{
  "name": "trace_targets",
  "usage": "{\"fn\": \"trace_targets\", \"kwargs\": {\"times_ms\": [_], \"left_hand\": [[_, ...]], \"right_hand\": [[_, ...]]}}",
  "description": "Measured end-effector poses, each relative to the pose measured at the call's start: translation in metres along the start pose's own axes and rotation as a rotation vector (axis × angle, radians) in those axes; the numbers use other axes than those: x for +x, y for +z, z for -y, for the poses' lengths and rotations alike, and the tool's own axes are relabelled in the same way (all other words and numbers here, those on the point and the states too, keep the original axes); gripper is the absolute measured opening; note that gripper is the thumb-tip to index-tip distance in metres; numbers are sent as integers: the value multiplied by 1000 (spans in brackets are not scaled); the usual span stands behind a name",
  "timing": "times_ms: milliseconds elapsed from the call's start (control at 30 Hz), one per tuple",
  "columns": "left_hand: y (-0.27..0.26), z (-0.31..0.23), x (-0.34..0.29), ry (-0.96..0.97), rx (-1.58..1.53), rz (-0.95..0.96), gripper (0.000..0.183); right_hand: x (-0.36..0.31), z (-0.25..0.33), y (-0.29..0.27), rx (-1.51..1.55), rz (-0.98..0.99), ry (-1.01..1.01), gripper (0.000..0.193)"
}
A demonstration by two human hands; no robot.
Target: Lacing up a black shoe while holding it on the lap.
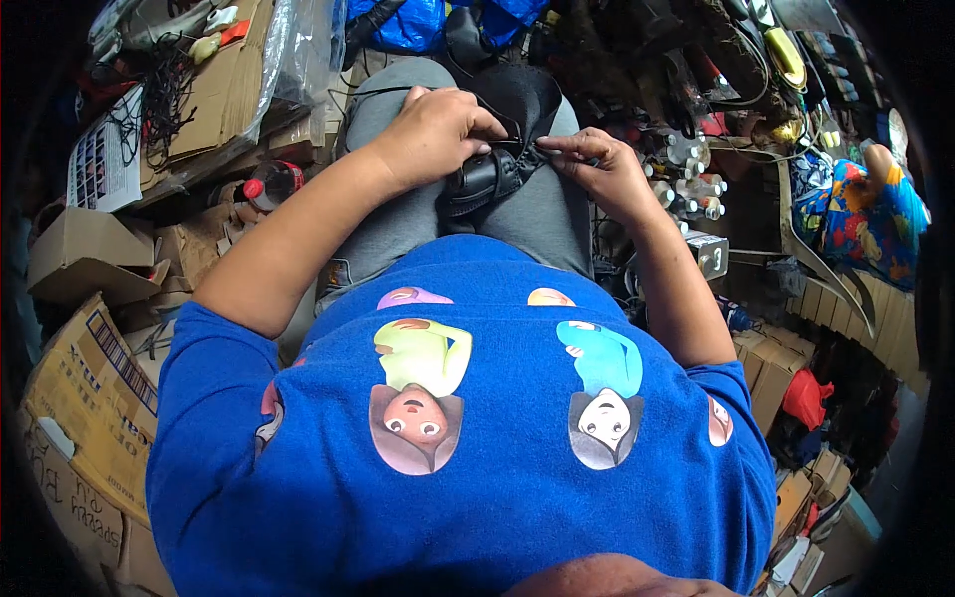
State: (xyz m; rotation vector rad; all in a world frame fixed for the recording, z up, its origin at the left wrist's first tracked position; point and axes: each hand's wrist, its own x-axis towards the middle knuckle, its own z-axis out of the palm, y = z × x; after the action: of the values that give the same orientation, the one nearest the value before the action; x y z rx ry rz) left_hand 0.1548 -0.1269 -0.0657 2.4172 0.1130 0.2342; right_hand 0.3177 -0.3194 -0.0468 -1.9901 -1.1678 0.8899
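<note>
A black leather shoe with straps lies across my thighs, its rounded end toward me. My left hand is at its left side, thumb and forefinger curled in close to the upper. What sits between those fingertips is too small to make out. A thin black cord runs over my left thigh and past my left knuckles to the shoe. On the other side, my right hand pinches at the shoe's edge, with thumb and fingers brought together. The far part of the shoe is dark and hard to read.
A cardboard stack and an open box stand at the left, near a red-capped bottle. Several small bottles crowd beside my right knee. A curved metal frame stands farther right. Blue plastic lies ahead.
</note>
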Motion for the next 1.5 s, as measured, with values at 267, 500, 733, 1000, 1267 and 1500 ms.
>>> {"fn": "trace_targets", "kwargs": {"times_ms": [267,500,733,1000,1267,1500], "left_hand": [[7,20,27,130,31,-62,15],[2,-9,16,-188,-38,53,14],[12,-12,23,-264,-119,101,19],[-6,-2,28,-24,40,51,14],[-16,-14,30,-192,-123,291,14],[-11,-14,33,-51,-84,296,13]], "right_hand": [[15,-5,-8,143,43,1,25],[3,-7,2,207,4,54,24],[12,1,9,393,-22,149,18],[17,1,-11,315,53,167,13],[-6,-20,-8,207,-50,77,19],[-33,-6,-33,437,5,106,14]]}}
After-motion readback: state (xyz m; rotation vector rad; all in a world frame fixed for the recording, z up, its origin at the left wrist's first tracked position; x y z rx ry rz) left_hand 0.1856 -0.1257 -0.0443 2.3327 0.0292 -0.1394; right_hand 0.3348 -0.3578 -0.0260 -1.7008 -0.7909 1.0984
